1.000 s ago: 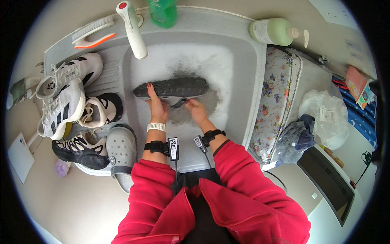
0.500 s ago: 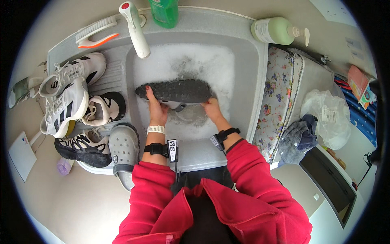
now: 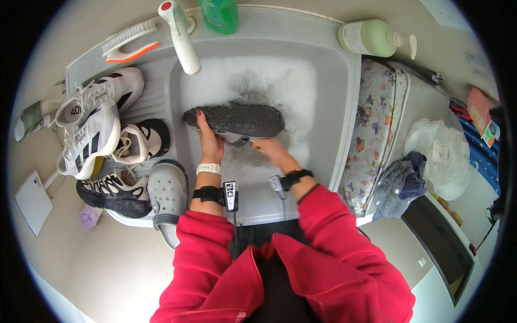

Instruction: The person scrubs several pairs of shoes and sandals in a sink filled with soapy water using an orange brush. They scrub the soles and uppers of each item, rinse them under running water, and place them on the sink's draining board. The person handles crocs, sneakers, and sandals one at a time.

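My left hand [image 3: 211,144] grips a wet grey clog [image 3: 239,119] on its side over the sink, dark ridged sole turned away from me and thumb on the sole. The clog's strap joint shows at its lower edge. Close to that joint is my right hand [image 3: 273,150], slightly blurred, its fingers bunched together; whatever they may hold is too small to make out. Below the clog lies foamy, greyish water [image 3: 291,81]. The matching grey clog [image 3: 168,189] rests on the drainboard at the left.
White sneakers [image 3: 90,141] and a black-and-white shoe [image 3: 114,194] crowd the ribbed drainboard. A brush [image 3: 129,40], white faucet [image 3: 180,37], green bottle [image 3: 221,16] and pump bottle [image 3: 369,37] line the sink's back rim [image 3: 280,19]. Floral padding [image 3: 371,107] borders the right side.
My right hand has left the clog's right end and moved left and slightly down to its lower edge near the strap joint. My left hand keeps its hold.
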The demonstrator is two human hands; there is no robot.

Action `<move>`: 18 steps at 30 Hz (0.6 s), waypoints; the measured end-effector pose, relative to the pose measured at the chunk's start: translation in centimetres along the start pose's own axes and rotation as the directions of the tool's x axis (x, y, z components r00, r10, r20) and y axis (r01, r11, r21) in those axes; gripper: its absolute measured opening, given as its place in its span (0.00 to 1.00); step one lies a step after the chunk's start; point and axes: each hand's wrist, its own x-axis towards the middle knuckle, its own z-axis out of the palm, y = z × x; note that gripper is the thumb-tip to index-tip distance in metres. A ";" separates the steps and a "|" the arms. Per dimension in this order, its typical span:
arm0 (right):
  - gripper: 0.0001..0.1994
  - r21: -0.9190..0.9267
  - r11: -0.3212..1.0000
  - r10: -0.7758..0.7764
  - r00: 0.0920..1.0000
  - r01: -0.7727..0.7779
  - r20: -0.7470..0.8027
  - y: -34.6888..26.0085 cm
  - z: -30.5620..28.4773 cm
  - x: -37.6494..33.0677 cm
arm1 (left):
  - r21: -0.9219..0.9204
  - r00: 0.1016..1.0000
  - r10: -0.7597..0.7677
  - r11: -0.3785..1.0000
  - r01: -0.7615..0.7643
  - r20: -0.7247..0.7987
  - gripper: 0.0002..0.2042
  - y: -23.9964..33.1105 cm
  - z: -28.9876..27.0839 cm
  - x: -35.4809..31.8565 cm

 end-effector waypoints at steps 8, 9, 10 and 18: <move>0.11 0.455 0.755 0.351 0.877 -0.472 0.327 -0.6 0.8 -0.1 | -0.188 0.991 0.086 0.980 -0.066 0.099 0.40 0.2 1.2 0.5; 0.11 0.317 0.880 0.310 0.934 -0.353 0.179 0.0 0.8 0.3 | -0.153 0.996 0.072 0.986 -0.064 0.047 0.40 0.2 1.2 0.4; 0.10 0.209 0.964 0.146 0.984 -0.164 0.100 0.4 1.2 0.8 | -0.108 0.996 0.088 0.990 -0.087 0.008 0.40 0.3 1.3 0.4; 0.12 0.051 0.995 -0.068 0.934 0.091 -0.351 -0.5 1.8 2.2 | -0.096 1.000 -0.027 0.995 0.027 0.000 0.37 -0.2 0.9 0.7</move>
